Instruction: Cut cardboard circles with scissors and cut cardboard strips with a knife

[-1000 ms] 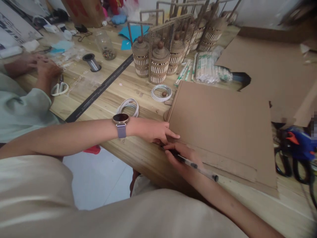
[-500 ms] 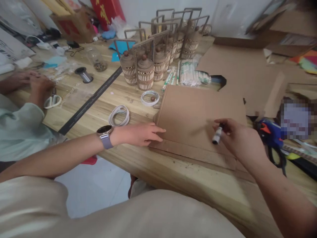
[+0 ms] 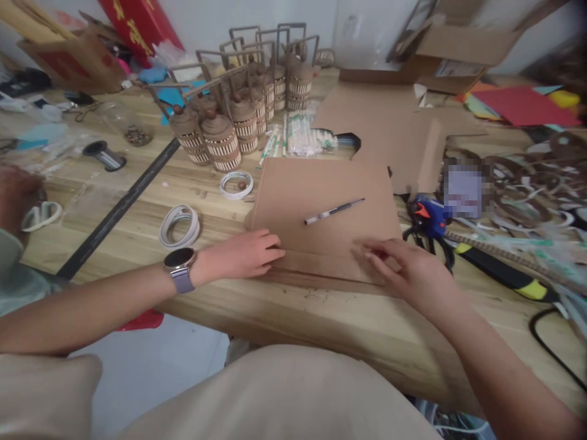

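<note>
A flat brown cardboard piece (image 3: 293, 189) lies on the wooden table in front of me. On top of it rests a pen (image 3: 334, 211), slanting up to the right, touched by neither hand. My left hand (image 3: 247, 253), with a watch on the wrist, lies at the cardboard's near left corner, fingers apart. Over the near right part of the cardboard is my right hand (image 3: 408, 266), fingers apart and nothing in them. Whether its fingertips touch the cardboard I cannot tell.
Several lantern-like bamboo pieces (image 3: 221, 140) with handles stand at the back. Left are tape rolls (image 3: 180, 226), a wire spool (image 3: 104, 156) and another person's hand (image 3: 18, 189). At right lie a blue glue gun (image 3: 430, 215) and a black-and-yellow cutter (image 3: 504, 272).
My right hand has let go of the pen, which now lies on the cardboard, and has drawn back toward the near edge. The view has turned right.
</note>
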Motion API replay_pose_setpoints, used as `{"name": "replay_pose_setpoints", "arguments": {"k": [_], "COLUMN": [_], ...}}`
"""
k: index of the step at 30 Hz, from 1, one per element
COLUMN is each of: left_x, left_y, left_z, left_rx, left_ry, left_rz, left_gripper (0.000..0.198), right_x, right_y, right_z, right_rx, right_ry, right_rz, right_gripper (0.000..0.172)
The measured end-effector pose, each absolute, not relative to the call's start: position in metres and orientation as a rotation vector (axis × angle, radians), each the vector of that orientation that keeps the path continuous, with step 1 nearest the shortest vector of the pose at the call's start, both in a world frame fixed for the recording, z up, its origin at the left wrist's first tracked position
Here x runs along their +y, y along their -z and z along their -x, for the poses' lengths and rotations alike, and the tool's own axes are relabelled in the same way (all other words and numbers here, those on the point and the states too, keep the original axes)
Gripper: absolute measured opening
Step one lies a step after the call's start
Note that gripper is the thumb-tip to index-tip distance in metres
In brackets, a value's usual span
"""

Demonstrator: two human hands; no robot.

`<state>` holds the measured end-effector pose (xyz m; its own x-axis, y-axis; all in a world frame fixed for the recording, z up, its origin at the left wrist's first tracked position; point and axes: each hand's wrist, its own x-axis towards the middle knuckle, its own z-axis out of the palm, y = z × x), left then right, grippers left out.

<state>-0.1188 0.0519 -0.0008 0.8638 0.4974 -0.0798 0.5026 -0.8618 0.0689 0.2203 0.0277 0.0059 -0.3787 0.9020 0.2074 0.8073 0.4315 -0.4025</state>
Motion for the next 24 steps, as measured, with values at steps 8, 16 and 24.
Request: {"name": "replay_pose_setpoints", "arguments": {"k": [8, 16, 24], "left_x": [0.096, 0.144, 0.141], "left_y": [0.009, 0.008, 0.01], "left_z": [0.089, 0.066, 0.067], "left_rx": [0.912, 0.998, 1.052], "left_ry": [-0.064, -0.152, -0.172], "left_rz": [-2.947, -2.916, -2.88], "left_gripper": [0.027, 0.031, 0.035], "right_x": [-0.005, -0.02, -0.014], "right_y": [0.001, 0.009, 0.007], "right_z": [-0.264, -0.266, -0.255], "right_rx": [-2.245, -2.269, -2.364], "right_ry": [-0.291, -0.341, -0.342], "right_rz": [1.518, 1.549, 1.491], "right_gripper": [0.031, 0.028, 0.027]}}
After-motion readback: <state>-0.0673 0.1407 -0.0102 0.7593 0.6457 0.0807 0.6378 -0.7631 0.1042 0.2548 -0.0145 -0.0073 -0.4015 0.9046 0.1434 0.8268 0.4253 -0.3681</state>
